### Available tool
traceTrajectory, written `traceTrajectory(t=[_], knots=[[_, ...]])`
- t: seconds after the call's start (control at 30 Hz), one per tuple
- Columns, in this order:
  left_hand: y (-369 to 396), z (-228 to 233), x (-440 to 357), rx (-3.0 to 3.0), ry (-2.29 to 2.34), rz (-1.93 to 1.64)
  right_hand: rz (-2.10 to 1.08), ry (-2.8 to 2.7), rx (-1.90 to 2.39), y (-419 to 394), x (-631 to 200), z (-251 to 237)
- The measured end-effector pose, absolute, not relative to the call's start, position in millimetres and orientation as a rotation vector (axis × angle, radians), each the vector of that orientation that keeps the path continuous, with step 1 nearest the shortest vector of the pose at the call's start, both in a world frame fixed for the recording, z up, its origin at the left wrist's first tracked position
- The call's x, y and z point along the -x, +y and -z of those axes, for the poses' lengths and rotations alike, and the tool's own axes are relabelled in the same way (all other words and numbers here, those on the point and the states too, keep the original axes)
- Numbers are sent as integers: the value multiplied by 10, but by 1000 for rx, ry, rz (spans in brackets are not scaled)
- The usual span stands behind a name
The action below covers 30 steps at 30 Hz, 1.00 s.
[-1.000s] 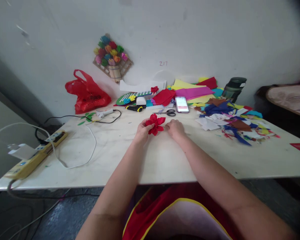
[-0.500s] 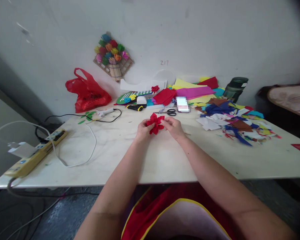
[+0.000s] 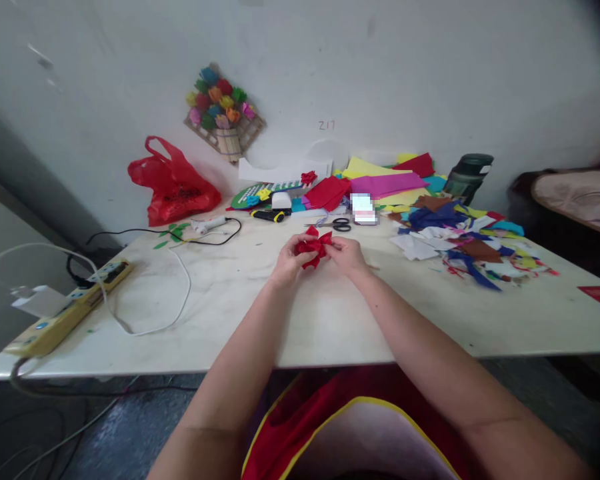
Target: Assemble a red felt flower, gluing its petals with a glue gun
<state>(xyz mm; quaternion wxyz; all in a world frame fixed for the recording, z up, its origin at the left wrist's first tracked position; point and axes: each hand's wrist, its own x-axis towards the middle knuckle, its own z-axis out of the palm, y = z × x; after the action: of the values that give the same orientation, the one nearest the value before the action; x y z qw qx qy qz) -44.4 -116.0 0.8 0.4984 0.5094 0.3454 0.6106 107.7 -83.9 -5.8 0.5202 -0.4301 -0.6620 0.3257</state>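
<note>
Between my hands, above the white table (image 3: 230, 320), is a red paper flower (image 3: 316, 247) with several pointed petals. My left hand (image 3: 289, 260) grips its left side, the thumb lying across the front. On the other side, my right hand (image 3: 347, 255) pinches a petal at the right edge. Fingers cover part of the flower's lower and outer petals. Just behind it lie black-handled scissors (image 3: 341, 225), touched by neither hand.
Colourful scraps (image 3: 460, 243) heap at right near a dark bottle (image 3: 467, 178). Folded sheets (image 3: 390, 185) and a phone with a blurred screen (image 3: 363, 209) lie behind. At left are a red bag (image 3: 180, 190), a glue gun (image 3: 207, 225), looping cables and a yellow power strip (image 3: 70, 313).
The flower has turned in my hands, its petals now more bunched and less spread. My left thumb reaches further across it. My right hand stays at its right edge.
</note>
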Motion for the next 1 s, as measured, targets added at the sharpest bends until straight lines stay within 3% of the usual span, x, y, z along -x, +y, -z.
traceTrajectory(t=[0.2, 0.53, 0.8, 1.0], knots=[[-1203, -112, 504, -1079, 897, -1589, -640, -1616, 949, -814, -1110, 108], [-1230, -100, 476, -1318, 1065, -1382, -386, -1808, 743, -843, -1130, 72], [-1156, -50, 469, -1463, 1338, -1500, -386, -1835, 684, -891, -1120, 36], [-1235, -111, 441, -1416, 1239, -1417, -399, -1786, 726, -894, -1105, 33]])
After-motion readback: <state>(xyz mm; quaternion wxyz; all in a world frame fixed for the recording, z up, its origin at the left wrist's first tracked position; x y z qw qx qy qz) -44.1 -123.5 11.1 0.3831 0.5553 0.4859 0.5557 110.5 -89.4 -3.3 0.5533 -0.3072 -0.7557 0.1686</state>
